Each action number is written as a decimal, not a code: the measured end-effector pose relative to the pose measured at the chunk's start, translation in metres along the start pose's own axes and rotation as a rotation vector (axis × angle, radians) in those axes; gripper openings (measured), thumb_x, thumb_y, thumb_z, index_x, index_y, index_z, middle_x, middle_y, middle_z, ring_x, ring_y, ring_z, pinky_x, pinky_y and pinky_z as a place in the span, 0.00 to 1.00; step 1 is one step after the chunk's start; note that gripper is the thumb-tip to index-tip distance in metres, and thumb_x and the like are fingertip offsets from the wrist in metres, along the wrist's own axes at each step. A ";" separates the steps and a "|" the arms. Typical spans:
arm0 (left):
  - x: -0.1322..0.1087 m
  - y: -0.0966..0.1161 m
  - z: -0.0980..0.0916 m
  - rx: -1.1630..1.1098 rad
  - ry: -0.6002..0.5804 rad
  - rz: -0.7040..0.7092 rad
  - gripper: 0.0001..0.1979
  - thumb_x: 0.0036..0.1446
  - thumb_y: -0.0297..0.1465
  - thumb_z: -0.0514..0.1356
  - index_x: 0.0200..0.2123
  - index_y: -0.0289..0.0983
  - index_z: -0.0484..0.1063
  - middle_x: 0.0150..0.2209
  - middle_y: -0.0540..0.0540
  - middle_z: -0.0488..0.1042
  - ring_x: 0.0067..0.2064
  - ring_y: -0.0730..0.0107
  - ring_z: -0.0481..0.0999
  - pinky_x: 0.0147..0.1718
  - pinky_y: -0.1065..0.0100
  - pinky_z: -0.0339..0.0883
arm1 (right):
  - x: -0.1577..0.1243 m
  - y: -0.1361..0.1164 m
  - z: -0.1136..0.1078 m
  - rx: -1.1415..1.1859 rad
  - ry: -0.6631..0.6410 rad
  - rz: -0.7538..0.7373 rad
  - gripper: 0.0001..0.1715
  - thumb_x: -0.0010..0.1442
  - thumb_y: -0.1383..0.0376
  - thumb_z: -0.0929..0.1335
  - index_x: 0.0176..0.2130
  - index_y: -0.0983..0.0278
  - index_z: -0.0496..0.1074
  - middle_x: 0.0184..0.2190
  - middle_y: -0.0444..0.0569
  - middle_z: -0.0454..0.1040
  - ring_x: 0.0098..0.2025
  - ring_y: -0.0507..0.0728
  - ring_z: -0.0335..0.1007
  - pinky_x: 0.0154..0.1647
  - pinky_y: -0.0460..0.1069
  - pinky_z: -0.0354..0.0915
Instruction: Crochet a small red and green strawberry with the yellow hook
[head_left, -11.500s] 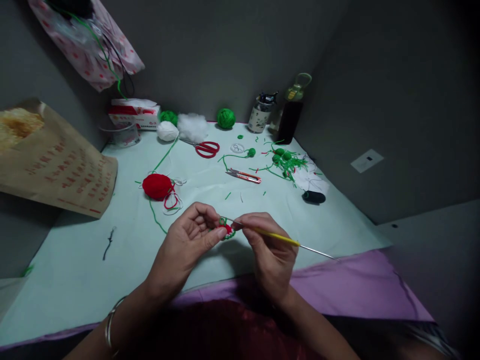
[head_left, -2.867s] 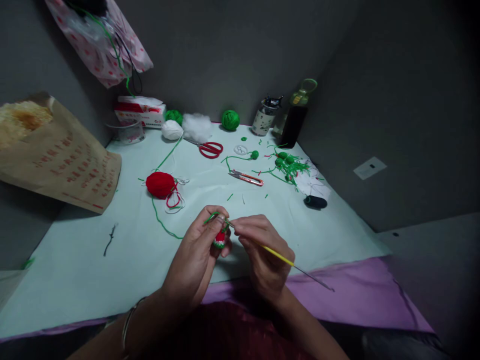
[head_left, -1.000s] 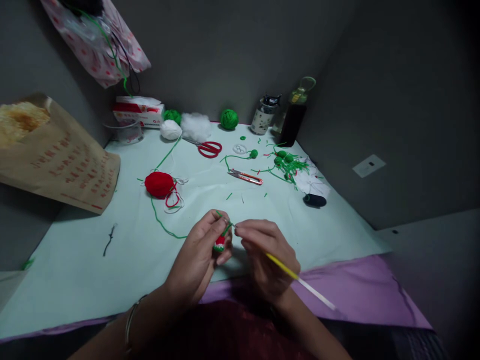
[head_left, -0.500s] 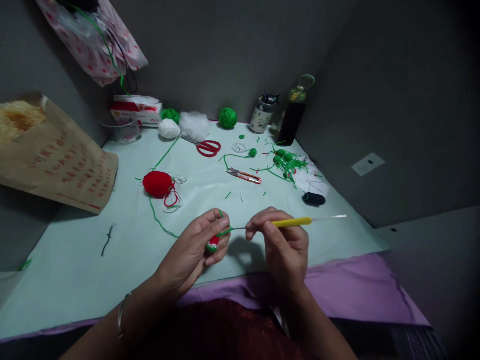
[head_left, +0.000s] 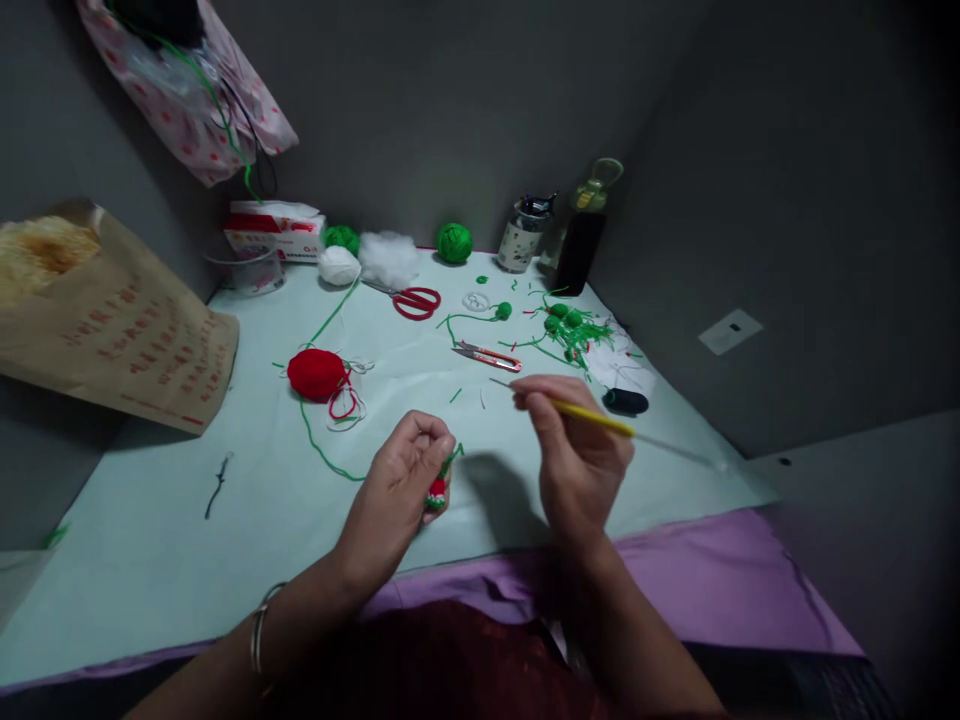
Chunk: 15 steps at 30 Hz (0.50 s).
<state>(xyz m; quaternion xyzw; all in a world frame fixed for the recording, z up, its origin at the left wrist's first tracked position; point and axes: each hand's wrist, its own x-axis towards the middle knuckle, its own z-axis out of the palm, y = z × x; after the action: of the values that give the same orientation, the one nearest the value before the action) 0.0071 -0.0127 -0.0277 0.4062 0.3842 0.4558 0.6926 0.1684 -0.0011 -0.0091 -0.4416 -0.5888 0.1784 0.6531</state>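
My left hand point(head_left: 409, 470) pinches a small crocheted piece point(head_left: 436, 492) in red, white and green, partly covered by the fingers. A green yarn loop point(head_left: 456, 455) sticks up from its edge. From behind that hand, green yarn point(head_left: 322, 458) runs left past a red yarn ball point(head_left: 318, 374). Raised to the right, my right hand point(head_left: 577, 455) grips a crochet hook point(head_left: 589, 415) by its yellow handle. The hook's thin tip points up and left, apart from the crocheted piece.
Thread snips point(head_left: 487, 357) and red-handled scissors point(head_left: 416, 303) lie beyond my hands. Green yarn scraps point(head_left: 581, 330) and a black spool point(head_left: 625, 401) are at the right. A brown paper bag point(head_left: 142, 340) stands at the left. Behind are a green yarn ball point(head_left: 454, 243) and a dark bottle point(head_left: 581, 245).
My right hand has lifted up and right, and the hook has come out of the green yarn loop. The left hand has turned slightly, still holding the crocheted piece.
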 end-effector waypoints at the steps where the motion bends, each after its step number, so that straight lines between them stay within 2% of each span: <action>1: 0.001 0.003 -0.002 0.023 0.013 0.012 0.11 0.68 0.40 0.60 0.37 0.41 0.64 0.22 0.59 0.60 0.20 0.80 0.58 0.17 0.79 0.51 | 0.007 0.003 -0.003 0.031 -0.001 0.026 0.10 0.67 0.70 0.69 0.41 0.57 0.80 0.39 0.45 0.79 0.45 0.55 0.75 0.48 0.53 0.69; 3: 0.005 0.012 -0.007 0.089 0.033 0.045 0.12 0.67 0.40 0.61 0.37 0.40 0.64 0.22 0.59 0.60 0.21 0.80 0.59 0.17 0.78 0.52 | 0.021 0.006 -0.008 0.110 -0.097 0.105 0.12 0.68 0.70 0.66 0.42 0.59 0.80 0.38 0.46 0.80 0.43 0.55 0.75 0.48 0.53 0.68; 6: 0.013 0.026 -0.013 0.208 0.045 0.091 0.12 0.66 0.41 0.61 0.36 0.40 0.65 0.23 0.58 0.61 0.21 0.79 0.60 0.17 0.78 0.54 | 0.034 0.005 -0.010 0.138 -0.320 0.160 0.15 0.68 0.70 0.63 0.44 0.60 0.79 0.32 0.45 0.77 0.36 0.53 0.71 0.39 0.50 0.66; 8: 0.020 0.033 -0.016 0.259 0.043 0.107 0.12 0.65 0.41 0.61 0.36 0.40 0.65 0.23 0.58 0.61 0.21 0.79 0.60 0.17 0.78 0.54 | 0.041 0.003 -0.006 0.067 -0.488 0.153 0.13 0.66 0.68 0.66 0.47 0.60 0.78 0.31 0.43 0.74 0.32 0.51 0.66 0.34 0.48 0.62; 11: 0.033 0.040 -0.020 0.247 0.031 0.113 0.14 0.63 0.43 0.63 0.37 0.40 0.66 0.24 0.58 0.62 0.21 0.79 0.59 0.17 0.78 0.53 | 0.051 0.004 0.006 -0.034 -0.714 0.116 0.11 0.63 0.64 0.72 0.46 0.60 0.78 0.30 0.42 0.72 0.29 0.50 0.61 0.31 0.47 0.58; 13: 0.042 0.042 -0.023 0.216 0.019 0.113 0.16 0.61 0.44 0.64 0.36 0.40 0.66 0.23 0.59 0.61 0.21 0.79 0.58 0.17 0.77 0.52 | 0.058 0.008 0.013 -0.050 -0.767 0.092 0.04 0.63 0.65 0.72 0.39 0.62 0.79 0.29 0.42 0.71 0.30 0.50 0.61 0.33 0.47 0.58; 15: 0.049 0.044 -0.026 0.200 0.009 0.109 0.17 0.60 0.46 0.64 0.35 0.39 0.66 0.22 0.59 0.60 0.20 0.79 0.58 0.17 0.77 0.52 | 0.066 0.013 0.018 -0.026 -0.752 0.103 0.08 0.64 0.66 0.70 0.32 0.63 0.77 0.28 0.42 0.71 0.31 0.50 0.62 0.34 0.48 0.58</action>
<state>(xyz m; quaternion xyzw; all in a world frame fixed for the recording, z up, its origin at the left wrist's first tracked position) -0.0162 0.0501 -0.0053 0.4916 0.4082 0.4540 0.6209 0.1718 0.0620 0.0195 -0.3827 -0.7667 0.3528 0.3759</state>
